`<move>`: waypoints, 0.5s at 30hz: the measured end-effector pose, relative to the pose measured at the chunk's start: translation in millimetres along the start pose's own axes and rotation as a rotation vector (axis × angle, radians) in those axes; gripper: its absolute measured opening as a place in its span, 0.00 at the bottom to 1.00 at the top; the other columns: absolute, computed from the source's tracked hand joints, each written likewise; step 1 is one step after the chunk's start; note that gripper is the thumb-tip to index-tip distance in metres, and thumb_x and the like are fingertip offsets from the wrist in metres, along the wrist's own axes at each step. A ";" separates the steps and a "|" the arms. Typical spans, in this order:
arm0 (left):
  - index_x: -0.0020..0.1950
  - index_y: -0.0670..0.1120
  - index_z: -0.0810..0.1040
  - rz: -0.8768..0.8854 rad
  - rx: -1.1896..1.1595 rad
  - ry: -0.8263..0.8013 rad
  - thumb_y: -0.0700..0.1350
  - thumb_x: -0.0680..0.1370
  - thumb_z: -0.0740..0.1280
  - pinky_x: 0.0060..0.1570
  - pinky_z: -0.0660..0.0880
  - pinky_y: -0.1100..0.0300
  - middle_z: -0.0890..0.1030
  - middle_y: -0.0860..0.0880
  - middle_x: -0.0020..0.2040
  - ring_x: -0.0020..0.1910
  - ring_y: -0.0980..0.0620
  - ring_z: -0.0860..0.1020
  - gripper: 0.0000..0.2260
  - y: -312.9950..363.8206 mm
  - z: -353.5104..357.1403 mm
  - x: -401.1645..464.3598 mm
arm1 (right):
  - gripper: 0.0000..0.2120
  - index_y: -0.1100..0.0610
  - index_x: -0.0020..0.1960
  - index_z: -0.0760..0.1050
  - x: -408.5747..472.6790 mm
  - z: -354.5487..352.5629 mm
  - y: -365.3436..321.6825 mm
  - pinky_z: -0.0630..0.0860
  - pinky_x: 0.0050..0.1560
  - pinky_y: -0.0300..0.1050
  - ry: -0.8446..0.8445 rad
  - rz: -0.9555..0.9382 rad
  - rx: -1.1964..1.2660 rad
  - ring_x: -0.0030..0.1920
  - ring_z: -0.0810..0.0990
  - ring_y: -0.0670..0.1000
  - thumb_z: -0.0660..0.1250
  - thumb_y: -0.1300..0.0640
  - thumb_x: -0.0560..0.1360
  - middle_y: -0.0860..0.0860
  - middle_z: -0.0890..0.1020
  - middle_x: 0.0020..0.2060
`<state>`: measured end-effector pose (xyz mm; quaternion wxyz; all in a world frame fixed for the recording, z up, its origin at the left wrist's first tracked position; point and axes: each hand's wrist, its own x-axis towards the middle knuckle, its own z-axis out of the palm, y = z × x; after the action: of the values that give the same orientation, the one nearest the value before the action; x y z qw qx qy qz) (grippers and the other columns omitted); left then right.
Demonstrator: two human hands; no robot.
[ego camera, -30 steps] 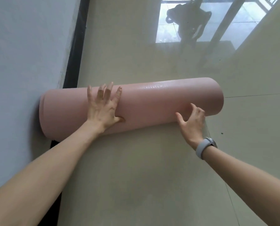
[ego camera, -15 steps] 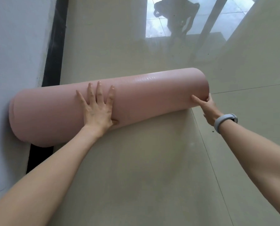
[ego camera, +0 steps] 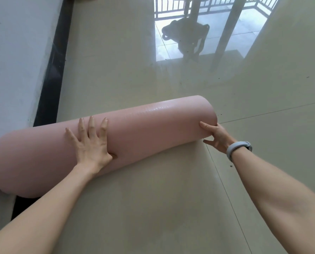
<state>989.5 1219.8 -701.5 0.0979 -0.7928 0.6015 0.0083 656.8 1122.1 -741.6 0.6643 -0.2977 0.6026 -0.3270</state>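
Note:
A thick pink rolled mat point(ego camera: 153, 129) lies on the glossy cream tile floor point(ego camera: 162, 208), slanting from lower left to upper right. Its left end butts against the wall. My left hand point(ego camera: 90, 143) lies flat on the middle of the roll, fingers spread and straight, thumb pressed into the near side. At the roll's right end, my right hand point(ego camera: 216, 136) grips it, thumb on the curved surface and fingers around the end face. A grey band point(ego camera: 238, 146) is on that wrist.
A pale wall point(ego camera: 15, 61) with a black skirting strip point(ego camera: 52, 70) runs along the left. The floor beyond the roll mirrors a bright window with railings point(ego camera: 199, 33). Tile joints cross the floor at the right.
My right hand slid from the roll's near side to its right end and took hold there. The roll now slants more, right end farther away. My left hand stays flat on it.

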 end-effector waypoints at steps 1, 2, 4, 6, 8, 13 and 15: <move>0.76 0.50 0.43 -0.016 -0.001 -0.016 0.54 0.66 0.73 0.67 0.41 0.30 0.45 0.41 0.77 0.75 0.37 0.40 0.49 3.3 -2.1 -2.7 | 0.22 0.53 0.64 0.68 -2.7 -0.9 -1.0 0.67 0.66 0.57 0.012 -0.011 0.014 0.64 0.71 0.52 0.69 0.56 0.72 0.50 0.75 0.60; 0.76 0.49 0.42 -0.023 0.008 -0.033 0.52 0.68 0.72 0.67 0.41 0.29 0.43 0.41 0.77 0.75 0.37 0.40 0.48 7.2 -5.9 -5.8 | 0.21 0.54 0.63 0.69 -8.2 -1.5 -3.5 0.69 0.65 0.57 0.026 -0.027 0.032 0.62 0.72 0.53 0.69 0.58 0.71 0.50 0.77 0.57; 0.75 0.49 0.38 0.019 0.032 -0.050 0.47 0.70 0.68 0.67 0.44 0.29 0.40 0.42 0.77 0.75 0.37 0.40 0.46 15.9 -19.0 -11.6 | 0.19 0.54 0.60 0.70 -25.6 -1.4 -17.5 0.72 0.61 0.56 0.047 -0.067 0.054 0.58 0.74 0.53 0.69 0.60 0.71 0.49 0.78 0.50; 0.74 0.52 0.32 0.099 0.053 -0.076 0.45 0.72 0.65 0.67 0.48 0.29 0.39 0.43 0.77 0.75 0.36 0.41 0.45 24.8 -40.4 -18.7 | 0.18 0.54 0.59 0.71 -49.5 -2.4 -46.7 0.74 0.58 0.54 0.080 -0.135 0.009 0.55 0.75 0.53 0.70 0.60 0.71 0.48 0.79 0.48; 0.73 0.53 0.31 0.119 -0.025 -0.155 0.46 0.73 0.65 0.69 0.49 0.31 0.39 0.43 0.77 0.75 0.37 0.41 0.45 31.2 -67.7 -28.0 | 0.17 0.55 0.57 0.72 -80.2 -0.9 -86.1 0.75 0.56 0.53 0.110 -0.255 -0.098 0.53 0.78 0.54 0.71 0.60 0.70 0.50 0.80 0.49; 0.75 0.45 0.52 0.010 -0.851 -0.240 0.43 0.73 0.68 0.74 0.55 0.48 0.53 0.39 0.76 0.75 0.40 0.52 0.36 51.0 -149.4 -59.7 | 0.14 0.55 0.48 0.73 -176.0 20.6 -177.8 0.74 0.46 0.47 0.214 -0.509 -0.366 0.44 0.76 0.51 0.74 0.60 0.66 0.50 0.79 0.42; 0.72 0.42 0.60 -0.047 -1.053 -0.126 0.42 0.75 0.67 0.72 0.57 0.54 0.62 0.41 0.72 0.73 0.44 0.61 0.28 54.1 -200.5 -65.8 | 0.15 0.55 0.46 0.72 -213.3 32.0 -204.3 0.72 0.42 0.42 0.225 -0.587 -0.468 0.43 0.75 0.51 0.75 0.59 0.65 0.51 0.77 0.44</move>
<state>898.7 1235.4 -504.2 -0.2773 -0.7459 0.4910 0.3545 660.4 1167.0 -447.9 0.3865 -0.5632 0.6193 -0.3872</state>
